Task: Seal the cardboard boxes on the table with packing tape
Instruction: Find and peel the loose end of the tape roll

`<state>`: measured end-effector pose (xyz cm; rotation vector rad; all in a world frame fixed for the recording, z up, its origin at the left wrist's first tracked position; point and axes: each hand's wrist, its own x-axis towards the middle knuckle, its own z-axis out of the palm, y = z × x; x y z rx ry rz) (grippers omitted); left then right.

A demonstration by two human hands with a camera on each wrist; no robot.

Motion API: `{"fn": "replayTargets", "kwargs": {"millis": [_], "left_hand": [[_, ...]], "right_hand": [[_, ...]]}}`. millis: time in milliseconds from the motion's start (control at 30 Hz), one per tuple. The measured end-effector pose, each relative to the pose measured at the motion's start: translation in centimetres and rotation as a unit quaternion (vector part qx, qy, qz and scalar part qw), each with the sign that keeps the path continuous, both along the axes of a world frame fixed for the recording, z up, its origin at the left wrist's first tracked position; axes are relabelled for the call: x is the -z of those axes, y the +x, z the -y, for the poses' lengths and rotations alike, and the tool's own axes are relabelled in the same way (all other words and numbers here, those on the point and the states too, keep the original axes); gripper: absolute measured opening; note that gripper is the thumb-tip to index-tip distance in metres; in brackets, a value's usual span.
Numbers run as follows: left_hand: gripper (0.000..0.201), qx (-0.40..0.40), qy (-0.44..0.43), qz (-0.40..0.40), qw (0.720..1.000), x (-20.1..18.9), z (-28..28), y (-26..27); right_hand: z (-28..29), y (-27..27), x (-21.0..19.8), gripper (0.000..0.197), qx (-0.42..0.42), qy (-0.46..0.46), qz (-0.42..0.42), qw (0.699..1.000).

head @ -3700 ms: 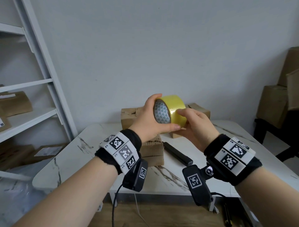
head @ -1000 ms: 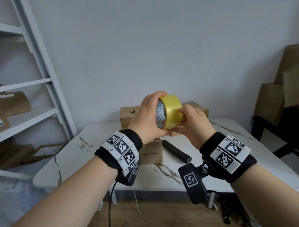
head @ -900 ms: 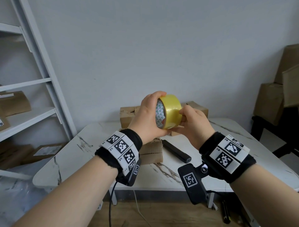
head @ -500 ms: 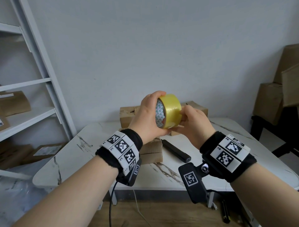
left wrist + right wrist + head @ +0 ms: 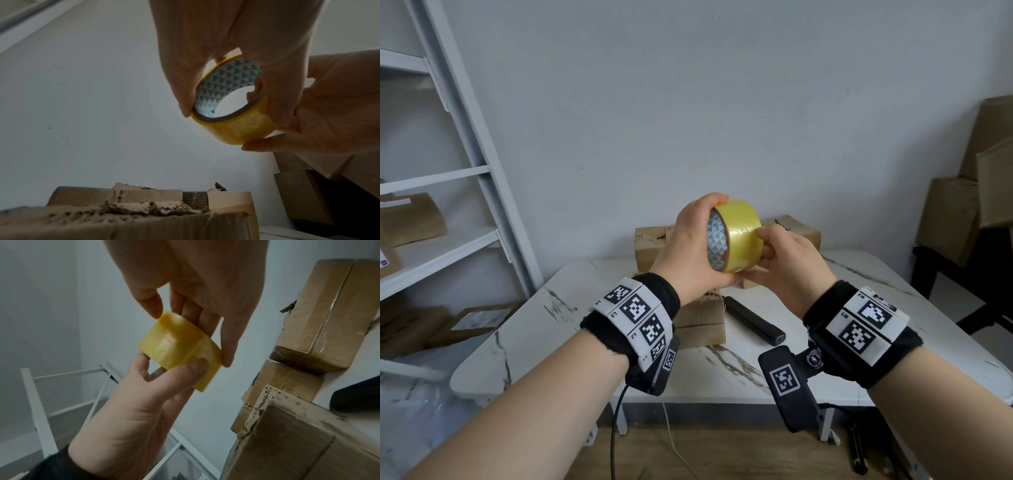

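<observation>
Head view, centre of frame: left hand (image 5: 690, 250) grips the yellow tape roll (image 5: 741, 234) held up in the air above the table (image 5: 571, 308), fingers curled over the top rim and thumb under the bottom. Right hand (image 5: 787, 267) meets the roll from the right, its fingertips (image 5: 762, 233) on the outer yellow band; whether a loose tape end is lifted cannot be told.

Left wrist view only: the core's inner face shows, white printed with a repeating green triangle pattern (image 5: 228, 78); no legible word on it. A finger of the left hand passes through the core opening.

Right wrist view only: outer band seen face-on, with a pale seam line (image 5: 195, 345) running across it. Right thumb touches the upper corner of the roll, remaining fingers lie straight behind it; left thumb presses the lower edge.

Count, head view: three cardboard boxes on the table — one near box (image 5: 702, 322) at lower centre, two behind (image 5: 650, 246) (image 5: 799, 229). One black bar-shaped object (image 5: 753, 320) lies just right of the near box.

Wrist bands carry square black-and-white markers; "R1", "R2" readable on the right band (image 5: 859, 322).
</observation>
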<state>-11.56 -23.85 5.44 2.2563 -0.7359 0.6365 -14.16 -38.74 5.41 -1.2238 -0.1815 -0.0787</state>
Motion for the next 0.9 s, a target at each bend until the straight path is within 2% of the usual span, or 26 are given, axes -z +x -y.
{"fn": "replayTargets", "kwargs": {"millis": [567, 767, 900], "left_hand": [[0.107, -0.01, 0.004, -0.014, 1.0, 0.16, 0.36, -0.26], [0.099, 0.014, -0.016, -0.066, 0.998, -0.01, 0.04, -0.12], [0.097, 0.002, -0.021, -0.073, 0.997, 0.05, -0.02, -0.04]], "right_hand": [[0.25, 0.19, 0.47, 0.019, -0.019, -0.029, 0.016, 0.999], [0.61, 0.26, 0.82, 0.007, -0.039, -0.056, 0.037, 0.997], [0.71, 0.37, 0.95, 0.012, -0.038, -0.058, 0.037, 0.997]]}}
